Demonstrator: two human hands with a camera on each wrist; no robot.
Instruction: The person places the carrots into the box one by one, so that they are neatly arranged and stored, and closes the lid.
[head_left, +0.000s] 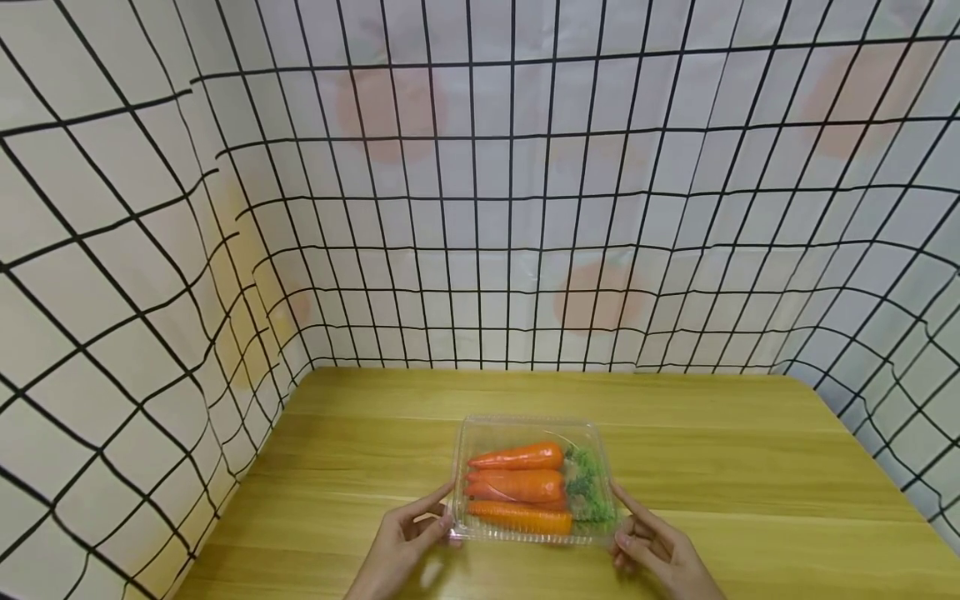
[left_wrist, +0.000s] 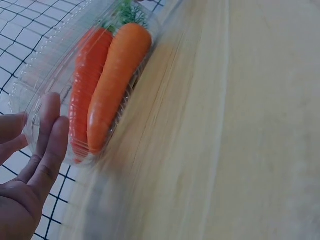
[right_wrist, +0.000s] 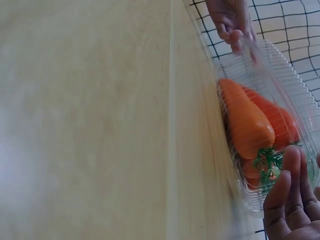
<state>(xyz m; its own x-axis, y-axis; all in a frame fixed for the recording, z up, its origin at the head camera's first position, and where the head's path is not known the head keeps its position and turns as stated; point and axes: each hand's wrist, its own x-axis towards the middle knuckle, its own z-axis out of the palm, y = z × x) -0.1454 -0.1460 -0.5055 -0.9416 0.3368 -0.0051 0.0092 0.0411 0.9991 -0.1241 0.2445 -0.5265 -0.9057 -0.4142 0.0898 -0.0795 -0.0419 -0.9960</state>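
Note:
A clear plastic clamshell box [head_left: 536, 422] sits at the front middle of the tabletop, its lid down. Inside lie several orange carrots [head_left: 517, 485] with green leafy tops [head_left: 588, 487] toward the right. My left hand [head_left: 408, 537] grips the box's left side, thumb at the near corner and forefinger along the edge. Opposite it, my right hand [head_left: 656, 546] holds the right side in the same way. In the left wrist view, the left fingers [left_wrist: 50, 150] lie against the box's end wall. The right wrist view shows the right fingers [right_wrist: 295, 195] at the leafy end.
The yellowish wooden tabletop [head_left: 360, 433] extends on every side of the box. Black wire grid panels [head_left: 510, 200] stand along its back, left and right edges, with white sheeting bearing faint orange shapes behind them.

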